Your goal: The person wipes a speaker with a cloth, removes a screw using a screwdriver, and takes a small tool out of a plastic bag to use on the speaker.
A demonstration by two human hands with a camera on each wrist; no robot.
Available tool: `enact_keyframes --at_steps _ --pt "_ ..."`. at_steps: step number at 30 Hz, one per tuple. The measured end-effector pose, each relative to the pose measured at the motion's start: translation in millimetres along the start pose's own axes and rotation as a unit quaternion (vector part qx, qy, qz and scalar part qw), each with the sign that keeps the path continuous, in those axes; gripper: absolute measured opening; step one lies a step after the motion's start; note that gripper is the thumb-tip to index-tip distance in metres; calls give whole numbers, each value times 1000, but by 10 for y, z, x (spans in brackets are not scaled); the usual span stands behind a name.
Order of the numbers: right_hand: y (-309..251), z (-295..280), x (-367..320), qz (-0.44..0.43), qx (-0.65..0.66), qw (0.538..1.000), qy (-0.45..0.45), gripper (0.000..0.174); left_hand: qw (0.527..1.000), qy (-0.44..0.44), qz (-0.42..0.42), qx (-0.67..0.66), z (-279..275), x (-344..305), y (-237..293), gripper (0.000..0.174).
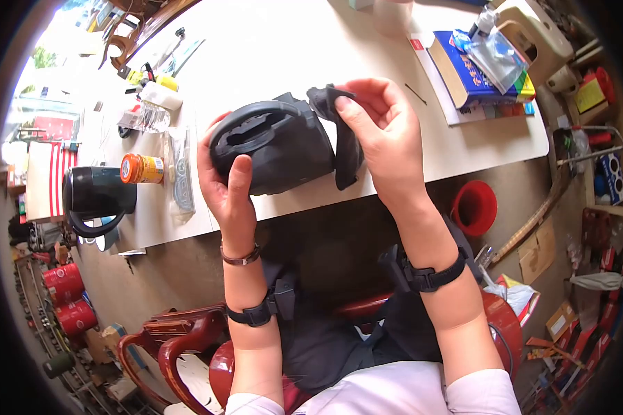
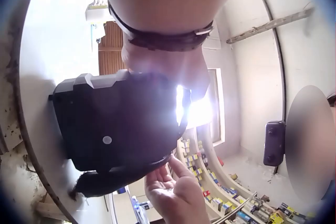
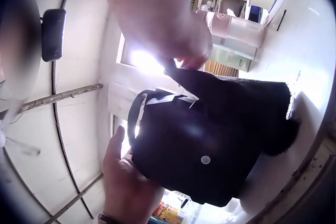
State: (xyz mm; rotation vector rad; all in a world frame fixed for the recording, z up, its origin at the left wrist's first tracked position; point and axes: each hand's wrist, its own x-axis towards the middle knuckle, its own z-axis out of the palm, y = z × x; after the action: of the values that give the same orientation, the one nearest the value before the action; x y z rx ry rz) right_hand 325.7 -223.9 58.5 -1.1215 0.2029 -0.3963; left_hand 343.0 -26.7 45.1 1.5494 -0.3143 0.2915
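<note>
In the head view, a bulky black plastic device (image 1: 291,155) with a rounded loop handle (image 1: 259,114) is held over the table's front edge. My left hand (image 1: 221,183) grips its left end, thumb on the near side and fingers mostly hidden behind it. At its right side my right hand (image 1: 387,131) pinches the top of a dark, fuzzy-edged fabric flap (image 1: 347,155) between thumb and fingers. The flap stands away from the body at the top, with a gap showing. A small round pale spot marks the device's underside (image 3: 210,140) in the right wrist view.
To the left on the white table (image 1: 270,41) are a dark mug-like container (image 1: 100,192), an orange-lidded jar (image 1: 142,168) and plastic packets. A thick blue book (image 1: 471,76) lies at the right. On the floor is a red bucket (image 1: 474,207); a wooden chair (image 1: 180,346) stands at lower left.
</note>
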Motion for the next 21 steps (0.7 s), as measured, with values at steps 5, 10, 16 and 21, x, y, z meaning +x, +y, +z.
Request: enact_keyframes --at_steps 5,10,16,21 --pt "19 -44 -68 -93 -149 978 -112 14 997 60 -21 36 111 7 -49 35" --pt "132 -40 -11 -230 -194 949 -90 9 994 97 -1 50 188 42 -23 37" --pt "55 -137 -10 -206 -171 952 -146 13 835 187 352 378 247 -64 51 36" --pt "1 -168 -44 -120 -144 963 -191 15 840 31 270 470 517 -333 191 41"
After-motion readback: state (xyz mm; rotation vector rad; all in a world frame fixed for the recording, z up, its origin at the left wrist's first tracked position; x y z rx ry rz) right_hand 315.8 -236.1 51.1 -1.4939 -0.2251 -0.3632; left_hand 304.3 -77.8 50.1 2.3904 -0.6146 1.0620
